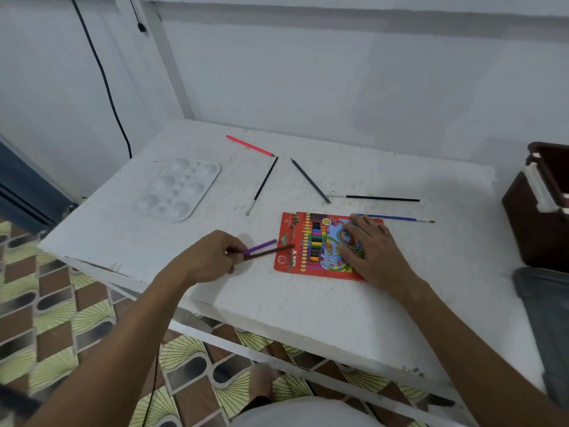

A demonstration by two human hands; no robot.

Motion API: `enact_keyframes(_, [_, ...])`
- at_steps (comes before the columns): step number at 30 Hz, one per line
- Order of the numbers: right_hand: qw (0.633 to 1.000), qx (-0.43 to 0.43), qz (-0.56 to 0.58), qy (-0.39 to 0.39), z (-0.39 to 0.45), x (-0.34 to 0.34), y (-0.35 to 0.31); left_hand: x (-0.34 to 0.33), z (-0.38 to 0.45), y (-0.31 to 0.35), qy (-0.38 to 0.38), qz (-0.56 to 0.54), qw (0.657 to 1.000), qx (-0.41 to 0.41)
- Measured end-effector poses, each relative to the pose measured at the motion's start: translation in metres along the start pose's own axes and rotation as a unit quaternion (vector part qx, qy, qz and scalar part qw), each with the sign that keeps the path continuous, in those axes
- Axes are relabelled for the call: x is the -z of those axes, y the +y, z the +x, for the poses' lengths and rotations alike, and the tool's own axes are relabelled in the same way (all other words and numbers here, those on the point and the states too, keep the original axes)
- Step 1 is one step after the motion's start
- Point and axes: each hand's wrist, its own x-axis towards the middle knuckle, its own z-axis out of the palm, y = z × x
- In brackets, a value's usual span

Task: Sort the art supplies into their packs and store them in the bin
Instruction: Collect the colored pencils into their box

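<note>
Palette (177, 189): on the surface, wells look empty. Left hand (212, 257): grip pinches purple pencil (260, 246) and brown pencil (274, 250), tips at pack (311, 246) mouth; best fed in level, one at a time. Right hand (374, 248): fingers flat, pressing pack steady. Pack window shows coloured pencils. Bin (535, 208): far right, contents unclear.

White table (308, 318) against white walls (338, 72), over patterned floor tiles (61, 318).

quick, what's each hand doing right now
Left hand: grips a purple pencil and a brown pencil.
Right hand: open, flat on the pencil pack.
</note>
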Motion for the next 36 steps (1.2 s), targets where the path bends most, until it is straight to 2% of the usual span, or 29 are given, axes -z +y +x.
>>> enact_keyframes(2, [1.000,-0.002,0.000,0.003,0.000,-0.001,0.001,0.001,-0.005,0.000,-0.061,-0.020,0.998,-0.001])
enact_keyframes(4, [1.000,-0.003,-0.001,0.007,0.000,-0.002,0.001,0.001,-0.008,0.001,-0.085,-0.049,0.995,-0.007])
enact_keyframes(8, [1.000,-0.001,0.000,0.012,0.000,-0.003,0.002,0.004,-0.011,-0.004,-0.084,-0.111,0.990,0.003])
enact_keyframes(13, [1.000,-0.004,-0.003,0.012,0.000,-0.004,0.002,0.010,-0.015,-0.016,-0.083,-0.100,0.992,-0.001])
enact_keyframes(22, [1.000,0.002,0.001,0.008,0.000,-0.002,0.002,-0.002,0.001,0.001,-0.140,-0.108,0.984,-0.033])
enact_keyframes(27, [1.000,0.002,0.009,0.006,-0.001,0.001,0.000,-0.013,0.016,0.017,-0.116,-0.109,0.986,-0.042])
enact_keyframes(29, [1.000,-0.001,0.010,0.004,-0.001,0.001,-0.001,-0.019,0.020,0.022,-0.084,-0.063,0.991,-0.080])
enact_keyframes(31, [1.000,-0.004,0.010,0.004,-0.001,0.001,-0.001,-0.027,0.022,0.026,-0.046,0.033,0.991,-0.124])
enact_keyframes(34, [1.000,-0.004,0.010,0.006,-0.001,-0.001,0.001,-0.036,0.021,0.026,0.005,0.148,0.971,-0.190])
enact_keyframes(36, [1.000,-0.004,0.009,0.007,0.000,-0.001,0.001,-0.040,0.018,0.023,0.016,0.160,0.960,-0.228])
